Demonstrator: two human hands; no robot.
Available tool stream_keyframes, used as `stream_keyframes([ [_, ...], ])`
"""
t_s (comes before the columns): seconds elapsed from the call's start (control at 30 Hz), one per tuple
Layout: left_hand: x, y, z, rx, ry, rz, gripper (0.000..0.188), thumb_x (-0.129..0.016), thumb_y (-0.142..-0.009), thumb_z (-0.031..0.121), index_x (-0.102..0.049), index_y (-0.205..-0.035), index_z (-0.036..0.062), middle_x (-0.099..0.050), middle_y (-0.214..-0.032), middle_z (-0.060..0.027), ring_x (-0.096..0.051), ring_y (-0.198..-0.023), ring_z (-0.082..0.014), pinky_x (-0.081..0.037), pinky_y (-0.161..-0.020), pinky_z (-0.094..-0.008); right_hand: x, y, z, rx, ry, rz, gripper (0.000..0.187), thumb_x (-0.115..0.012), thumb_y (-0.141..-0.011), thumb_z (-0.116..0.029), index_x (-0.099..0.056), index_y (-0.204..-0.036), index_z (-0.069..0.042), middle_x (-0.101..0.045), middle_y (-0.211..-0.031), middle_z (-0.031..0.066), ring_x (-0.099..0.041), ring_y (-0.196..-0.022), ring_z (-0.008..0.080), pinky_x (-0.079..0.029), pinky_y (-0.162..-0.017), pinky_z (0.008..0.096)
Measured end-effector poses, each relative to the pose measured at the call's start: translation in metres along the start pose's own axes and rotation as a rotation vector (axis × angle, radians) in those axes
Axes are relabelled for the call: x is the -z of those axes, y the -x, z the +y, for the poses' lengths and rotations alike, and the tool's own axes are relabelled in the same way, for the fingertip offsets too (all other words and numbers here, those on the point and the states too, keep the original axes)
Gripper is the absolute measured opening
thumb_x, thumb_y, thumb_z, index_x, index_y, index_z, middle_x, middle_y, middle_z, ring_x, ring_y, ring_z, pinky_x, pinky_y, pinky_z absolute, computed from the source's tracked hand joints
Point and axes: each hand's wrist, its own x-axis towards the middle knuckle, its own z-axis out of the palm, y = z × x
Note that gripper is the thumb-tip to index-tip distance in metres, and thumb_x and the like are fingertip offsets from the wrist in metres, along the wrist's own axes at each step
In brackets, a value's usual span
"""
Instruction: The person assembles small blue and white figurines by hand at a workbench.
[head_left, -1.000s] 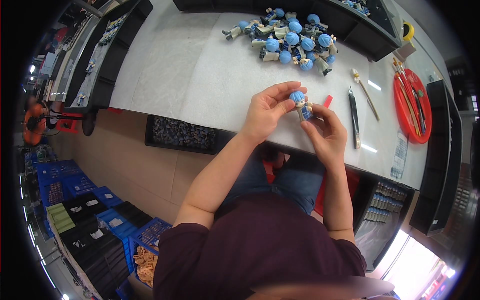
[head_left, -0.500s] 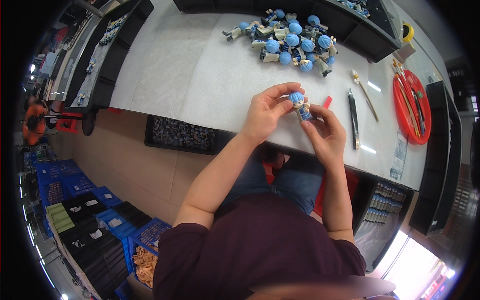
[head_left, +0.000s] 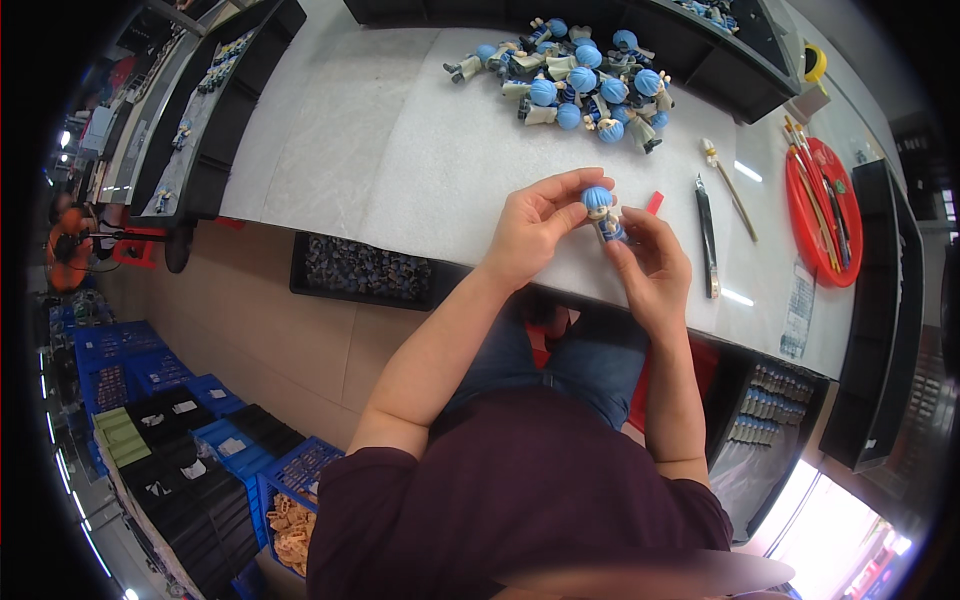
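Observation:
Between my two hands, above the white tabletop near its front edge, is a small blue-haired figurine in blue and white. My left hand pinches it at the head, thumb and fingertips on the blue hair. Fingers of my right hand close on its lower body, and they hide its legs. Farther back on the table lies a loose heap of similar blue-haired figurines, tumbled in different directions.
Right of my hands lie a black craft knife, a wooden stick and a small red strip. A red tray holds several brushes. Black bins border the back. A black crate of small dark parts sits below the table's front edge.
The figurine has turned slightly between my fingers, its face and body now showing a little differently. Both hands stay nearly in place.

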Motion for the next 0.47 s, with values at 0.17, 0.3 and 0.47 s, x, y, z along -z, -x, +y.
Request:
stream_keyframes([
  [0.17,-0.003,0.001,0.0,0.121,-0.119,0.039,0.028,-0.052,-0.085,0.004,-0.051,-0.113,-0.0019,-0.056,-0.11,-0.0119,-0.054,-0.1,-0.0156,-0.045,-0.087,-0.0294,0.003,0.0,0.004,0.095,0.072,0.086,0.037,-0.066,-0.071,0.004,-0.053,-0.105,0.0,-0.052,-0.097,0.0058,-0.054,-0.089,0.0114,-0.046,-0.071,0.0232],
  [0.3,-0.003,0.0,0.0,0.063,-0.179,0.044,0.029,-0.056,-0.083,0.002,-0.051,-0.111,-0.0024,-0.057,-0.109,-0.0115,-0.054,-0.099,-0.0146,-0.045,-0.085,-0.0274,0.002,0.0,0.002,0.138,0.049,0.089,0.042,-0.068,-0.069,0.004,-0.051,-0.108,-0.001,-0.053,-0.101,0.0068,-0.053,-0.092,0.0122,-0.046,-0.073,0.0235],
  [0.47,0.005,-0.003,-0.001,0.005,-0.009,-0.004,0.039,-0.056,-0.082,0.002,-0.043,-0.118,-0.0004,-0.054,-0.113,-0.015,-0.053,-0.104,-0.0215,-0.043,-0.088,-0.0275,0.006,0.001,0.004,-0.035,-0.155,-0.006,0.05,-0.068,-0.074,-0.006,-0.045,-0.118,-0.002,-0.05,-0.117,0.0103,-0.052,-0.101,0.0189,-0.045,-0.081,0.0245],
])
